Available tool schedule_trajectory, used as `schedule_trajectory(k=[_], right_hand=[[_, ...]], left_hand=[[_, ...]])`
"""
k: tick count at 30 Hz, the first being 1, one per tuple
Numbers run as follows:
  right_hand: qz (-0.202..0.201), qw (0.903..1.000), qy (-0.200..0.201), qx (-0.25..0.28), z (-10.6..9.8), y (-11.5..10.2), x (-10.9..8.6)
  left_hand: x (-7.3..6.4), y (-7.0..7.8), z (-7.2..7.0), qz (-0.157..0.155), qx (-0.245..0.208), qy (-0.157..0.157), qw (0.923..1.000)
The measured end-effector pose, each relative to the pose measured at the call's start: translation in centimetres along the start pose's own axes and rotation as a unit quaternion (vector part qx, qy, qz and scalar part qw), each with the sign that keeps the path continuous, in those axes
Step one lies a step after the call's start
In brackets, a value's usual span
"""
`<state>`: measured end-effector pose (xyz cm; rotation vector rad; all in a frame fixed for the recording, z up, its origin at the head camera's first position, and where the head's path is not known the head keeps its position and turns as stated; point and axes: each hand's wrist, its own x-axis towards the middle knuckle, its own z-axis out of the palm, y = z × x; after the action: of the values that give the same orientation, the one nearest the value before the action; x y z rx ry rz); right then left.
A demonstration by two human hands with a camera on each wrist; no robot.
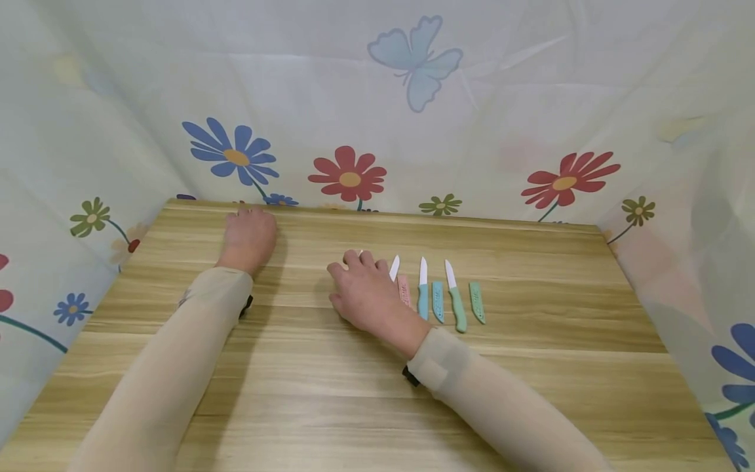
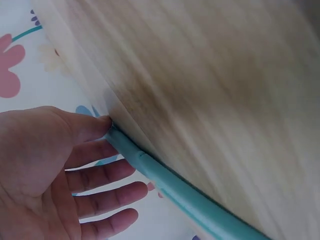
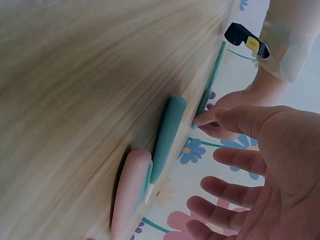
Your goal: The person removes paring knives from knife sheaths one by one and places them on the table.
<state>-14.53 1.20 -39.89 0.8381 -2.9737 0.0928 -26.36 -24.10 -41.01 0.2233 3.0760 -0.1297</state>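
My left hand is at the far left of the wooden table. In the left wrist view its thumb and index finger pinch one end of a long teal piece, seemingly a sheathed knife; the other fingers are loose. My right hand hovers with relaxed fingers, holding nothing, nearest a teal-handled knife that it mostly hides in the head view. Beside that lies a pink-handled knife, its white blade showing past the hand. A pink sheath is just right of it.
Farther right lie a blue knife, a blue sheath, a green knife and a green sheath in a row, blades pointing away. A flower-printed curtain surrounds the table at the back and sides.
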Motion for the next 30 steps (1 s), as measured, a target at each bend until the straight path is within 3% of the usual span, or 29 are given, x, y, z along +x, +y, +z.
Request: schedule_trajectory(k=[16,24,30], right_hand=[[-0.003,1.0,-0.007,0.002,0.1,-0.6,0.4],[-0.002,0.9999,-0.01,-0.001,0.2,-0.7,0.9],[-0.004,0.9999,-0.013,0.003,0.0,-0.8,1.2]], left_hand=[[0.7,0.4,0.2,-0.025,-0.019,-0.003,0.9995],[0.8,0.6,0.0,-0.055,-0.068,-0.022,0.9959],[0.4,1.0,-0.5,-0.084,-0.122,-0.042,0.988]])
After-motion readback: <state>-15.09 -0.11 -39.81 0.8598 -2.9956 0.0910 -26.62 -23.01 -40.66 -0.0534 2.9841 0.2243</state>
